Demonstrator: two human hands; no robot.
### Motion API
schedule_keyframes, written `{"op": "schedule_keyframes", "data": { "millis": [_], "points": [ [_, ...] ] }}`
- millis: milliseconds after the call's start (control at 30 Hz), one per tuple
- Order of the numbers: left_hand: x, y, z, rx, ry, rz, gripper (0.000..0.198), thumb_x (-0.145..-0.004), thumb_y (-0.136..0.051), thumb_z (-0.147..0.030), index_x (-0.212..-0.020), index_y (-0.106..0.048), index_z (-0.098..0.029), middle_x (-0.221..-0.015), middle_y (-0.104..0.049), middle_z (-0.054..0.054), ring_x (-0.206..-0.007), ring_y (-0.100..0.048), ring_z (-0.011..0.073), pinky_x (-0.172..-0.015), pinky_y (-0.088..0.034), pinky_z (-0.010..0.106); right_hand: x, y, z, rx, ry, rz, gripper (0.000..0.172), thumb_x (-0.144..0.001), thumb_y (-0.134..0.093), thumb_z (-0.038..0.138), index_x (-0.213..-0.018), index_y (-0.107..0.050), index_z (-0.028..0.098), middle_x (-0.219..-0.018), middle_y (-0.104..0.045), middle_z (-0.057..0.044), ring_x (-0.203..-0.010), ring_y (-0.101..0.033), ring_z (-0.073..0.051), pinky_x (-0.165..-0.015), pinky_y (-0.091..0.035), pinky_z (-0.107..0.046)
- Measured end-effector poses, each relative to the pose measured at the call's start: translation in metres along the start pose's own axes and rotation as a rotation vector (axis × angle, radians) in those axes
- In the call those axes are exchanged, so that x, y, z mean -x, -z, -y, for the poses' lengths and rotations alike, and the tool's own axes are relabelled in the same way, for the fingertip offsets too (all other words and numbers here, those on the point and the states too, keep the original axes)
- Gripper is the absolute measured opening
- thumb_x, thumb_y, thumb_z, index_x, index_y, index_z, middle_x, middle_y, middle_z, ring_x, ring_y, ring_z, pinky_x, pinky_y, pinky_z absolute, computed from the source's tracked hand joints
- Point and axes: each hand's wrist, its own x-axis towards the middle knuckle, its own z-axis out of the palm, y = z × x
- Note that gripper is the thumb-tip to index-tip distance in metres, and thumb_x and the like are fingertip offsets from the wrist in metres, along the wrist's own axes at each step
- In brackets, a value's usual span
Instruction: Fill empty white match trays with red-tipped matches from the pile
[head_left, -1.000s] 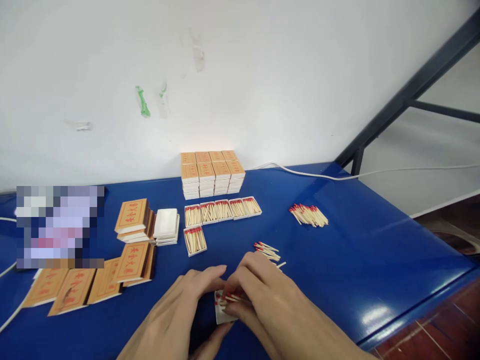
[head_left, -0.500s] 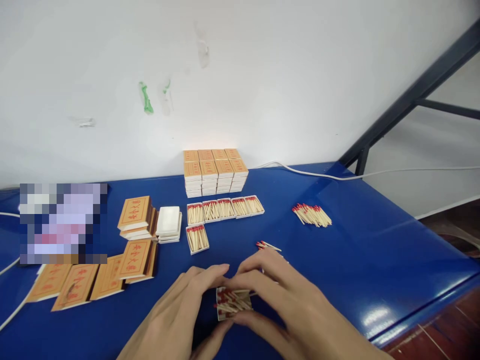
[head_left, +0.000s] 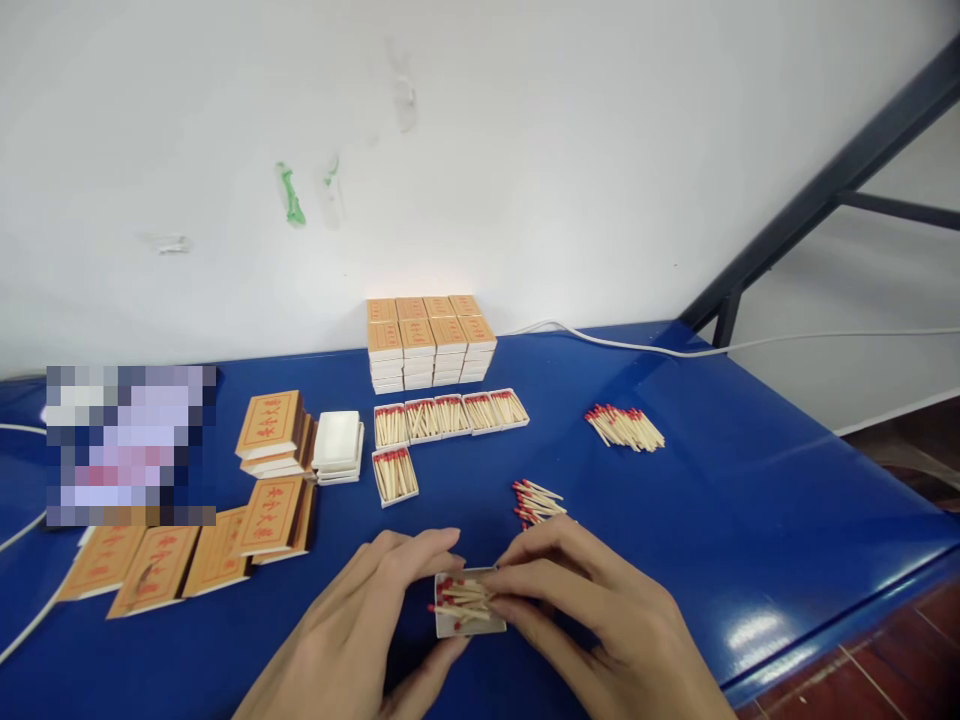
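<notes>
A small white matchbox tray (head_left: 470, 622) lies on the blue table (head_left: 720, 500) near its front edge, with red-tipped matches (head_left: 459, 598) lying loosely across it. My left hand (head_left: 360, 640) grips the tray's left side between thumb and fingers. My right hand (head_left: 600, 615) comes in from the right, its fingertips pressed together on the matches in the tray. A small heap of loose matches (head_left: 536, 502) lies just behind my right hand.
Filled open trays (head_left: 450, 414) form a row, with one more tray (head_left: 394, 474) in front. Behind them stand stacked closed matchboxes (head_left: 429, 342). Orange sleeves (head_left: 271, 432) and empty white trays (head_left: 337, 446) lie left. A second match pile (head_left: 624, 428) lies right. A white cable (head_left: 645, 348) runs along the back.
My right hand has drawn back to the right, uncovering the tray and the matches in it. The loose heap behind it shows more fully. My left hand has stayed put.
</notes>
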Motion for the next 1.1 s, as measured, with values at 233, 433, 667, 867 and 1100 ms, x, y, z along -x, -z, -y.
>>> {"op": "schedule_keyframes", "data": {
  "millis": [233, 433, 667, 867, 1100],
  "points": [
    [0.002, 0.001, 0.003, 0.015, -0.014, 0.008, 0.041, -0.119, -0.049, -0.051, -0.15, -0.053, -0.025, -0.119, -0.088, 0.0, -0.106, -0.088, 0.0116, -0.091, -0.07, 0.017, -0.004, -0.009, 0.004, 0.043, 0.094, -0.04, 0.03, -0.109, -0.066, 0.009, -0.125, -0.082, 0.027, -0.113, -0.073, -0.005, -0.091, -0.076, -0.012, -0.082, -0.065, -0.021],
    [-0.003, 0.005, -0.001, 0.079, -0.016, 0.011, 0.032, -0.118, -0.055, -0.046, -0.142, -0.061, -0.025, -0.108, -0.081, -0.001, -0.096, -0.084, 0.0082, -0.09, -0.067, 0.013, 0.0, 0.002, -0.001, -0.009, 0.054, 0.028, 0.029, -0.108, -0.07, 0.01, -0.132, -0.079, 0.025, -0.12, -0.076, -0.005, -0.103, -0.078, -0.013, -0.092, -0.065, -0.021],
    [0.004, 0.001, 0.006, 0.046, -0.071, -0.093, 0.028, -0.112, -0.07, -0.037, -0.135, -0.071, -0.022, -0.118, -0.082, 0.002, -0.104, -0.083, 0.0103, -0.101, -0.067, 0.017, 0.003, -0.001, -0.003, -0.021, 0.025, -0.034, 0.02, -0.108, -0.072, 0.012, -0.121, -0.081, 0.025, -0.111, -0.077, -0.003, -0.098, -0.078, -0.013, -0.088, -0.065, -0.021],
    [-0.003, 0.007, 0.003, 0.175, -0.072, -0.039, 0.018, -0.111, -0.071, -0.025, -0.128, -0.073, -0.023, -0.12, -0.081, 0.001, -0.103, -0.08, 0.0096, -0.099, -0.067, 0.017, 0.009, -0.01, -0.005, 0.017, 0.075, -0.092, 0.022, -0.106, -0.073, 0.01, -0.119, -0.082, 0.025, -0.106, -0.075, -0.002, -0.086, -0.076, -0.011, -0.079, -0.063, -0.02],
    [0.001, 0.003, 0.004, 0.155, -0.042, 0.005, 0.024, -0.11, -0.072, -0.025, -0.134, -0.07, -0.029, -0.129, -0.08, 0.001, -0.112, -0.081, 0.0112, -0.103, -0.067, 0.018, 0.011, -0.013, 0.001, 0.037, 0.057, -0.131, 0.02, -0.105, -0.075, 0.014, -0.121, -0.08, 0.026, -0.107, -0.075, -0.003, -0.09, -0.078, -0.013, -0.08, -0.066, -0.022]
  ]
}}
